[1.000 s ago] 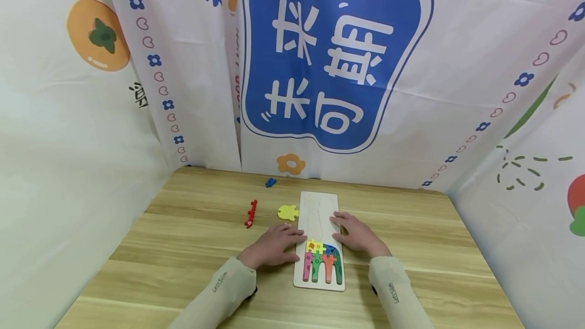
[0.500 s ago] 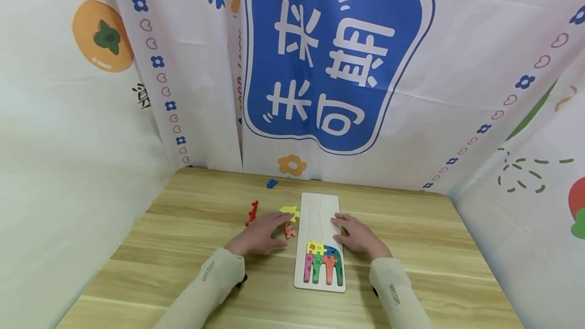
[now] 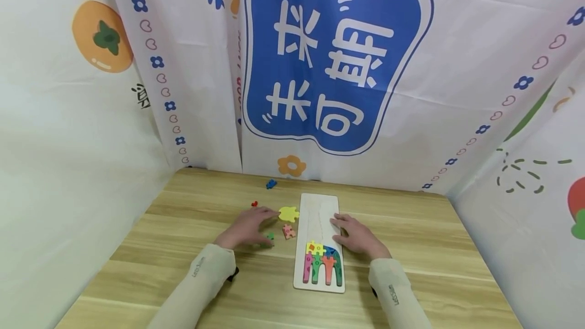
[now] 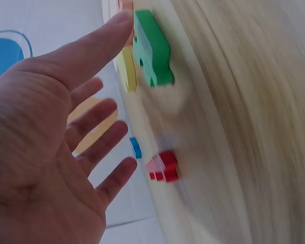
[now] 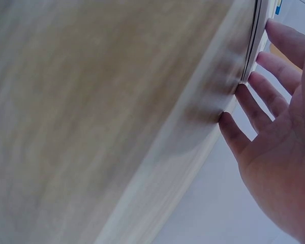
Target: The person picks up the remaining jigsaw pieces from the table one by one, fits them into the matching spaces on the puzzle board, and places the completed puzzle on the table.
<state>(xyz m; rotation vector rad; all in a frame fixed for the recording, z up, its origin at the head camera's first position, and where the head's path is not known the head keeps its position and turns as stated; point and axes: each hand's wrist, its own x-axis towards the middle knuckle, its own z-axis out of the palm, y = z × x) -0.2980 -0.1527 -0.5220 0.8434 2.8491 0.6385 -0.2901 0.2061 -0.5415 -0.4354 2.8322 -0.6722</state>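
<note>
A white puzzle board [image 3: 325,220] lies lengthwise on the table, its near half filled with coloured wooden pieces [image 3: 318,258] that form legs and part of a body. My right hand [image 3: 358,235] rests its fingertips on the board's right edge, fingers extended. Left of the board, my left hand [image 3: 247,227] is held over the loose pieces with fingers spread and nothing in them. Its thumb is beside a green puzzle piece [image 4: 153,51]. A red piece [image 4: 164,166] lies past the fingers, mostly hidden by the hand in the head view. A yellow piece [image 3: 288,214] sits near the fingertips.
A salmon-pink piece [image 3: 288,231] lies between the left hand and the board. Farther back is a small blue piece [image 3: 271,184]. The wooden table [image 3: 402,207] ends at printed white cloth [image 3: 205,90] on its back and sides.
My left hand has come off the board's left edge and moved left, uncovering the pink and green pieces and covering most of the red one. The right hand keeps its place.
</note>
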